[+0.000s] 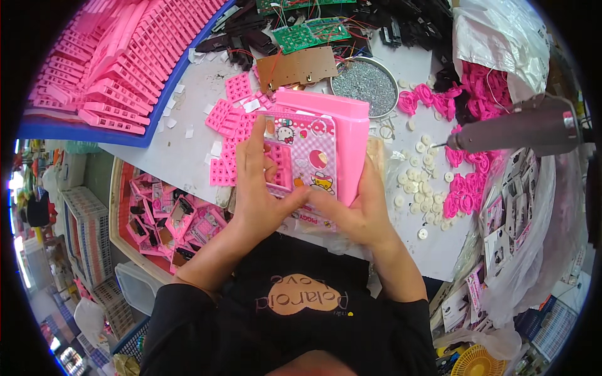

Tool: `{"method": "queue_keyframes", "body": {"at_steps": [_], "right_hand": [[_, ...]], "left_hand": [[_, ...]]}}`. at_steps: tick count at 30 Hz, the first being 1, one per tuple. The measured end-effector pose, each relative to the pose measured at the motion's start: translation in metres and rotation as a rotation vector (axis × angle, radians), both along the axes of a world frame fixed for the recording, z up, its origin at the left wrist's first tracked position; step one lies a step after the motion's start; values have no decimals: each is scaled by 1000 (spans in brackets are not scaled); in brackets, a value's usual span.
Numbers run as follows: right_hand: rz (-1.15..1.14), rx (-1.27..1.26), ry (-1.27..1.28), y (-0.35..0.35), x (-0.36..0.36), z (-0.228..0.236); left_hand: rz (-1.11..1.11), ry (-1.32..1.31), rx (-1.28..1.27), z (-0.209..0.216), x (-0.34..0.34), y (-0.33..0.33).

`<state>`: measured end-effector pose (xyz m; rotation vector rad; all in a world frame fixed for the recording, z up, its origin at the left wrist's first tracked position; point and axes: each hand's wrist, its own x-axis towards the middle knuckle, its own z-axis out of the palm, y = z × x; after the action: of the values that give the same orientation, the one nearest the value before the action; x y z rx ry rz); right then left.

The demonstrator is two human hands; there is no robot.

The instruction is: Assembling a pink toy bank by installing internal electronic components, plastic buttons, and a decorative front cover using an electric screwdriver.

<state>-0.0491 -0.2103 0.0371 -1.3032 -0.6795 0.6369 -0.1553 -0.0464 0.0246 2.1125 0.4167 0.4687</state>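
Note:
Over the worktable, both hands have hold of a pink plastic toy casing with a printed cartoon front panel. My left hand grips its left side, index finger stretched up along the panel and other fingers bent at a pink keypad set in the panel. On the lower right my right hand clasps the casing, its thumb lying across the panel's lower edge and meeting the left thumb. The right fingers behind the casing are hidden. Loose pink keypads lie just left of it.
A round tin of small screws stands behind the casing. Rightward are white discs, pink rings and a dark electric screwdriver. A blue crate of pink parts, green circuit boards and a bin of assemblies surround the table.

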Motion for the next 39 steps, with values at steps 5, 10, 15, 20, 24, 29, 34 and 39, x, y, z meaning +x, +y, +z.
{"method": "queue_keyframes", "body": {"at_steps": [5, 10, 15, 20, 24, 29, 34, 39], "right_hand": [[164, 97, 142, -8, 11, -9], [171, 214, 458, -16, 12, -10], [244, -74, 340, -21, 18, 8], [217, -58, 442, -33, 6, 8], [170, -45, 445, -34, 6, -2], [91, 17, 435, -33, 3, -5], [65, 80, 421, -33, -6, -10], [128, 6, 375, -51, 5, -15]], "left_hand": [[21, -27, 68, -6, 1, -12], [101, -118, -417, 16, 18, 12], [41, -131, -959, 8, 19, 33], [70, -229, -702, 0, 23, 24], [29, -242, -573, -12, 27, 30], [114, -56, -768, -11, 2, 15], [90, -139, -460, -23, -7, 5], [-36, -5, -590, -12, -3, 16]]}}
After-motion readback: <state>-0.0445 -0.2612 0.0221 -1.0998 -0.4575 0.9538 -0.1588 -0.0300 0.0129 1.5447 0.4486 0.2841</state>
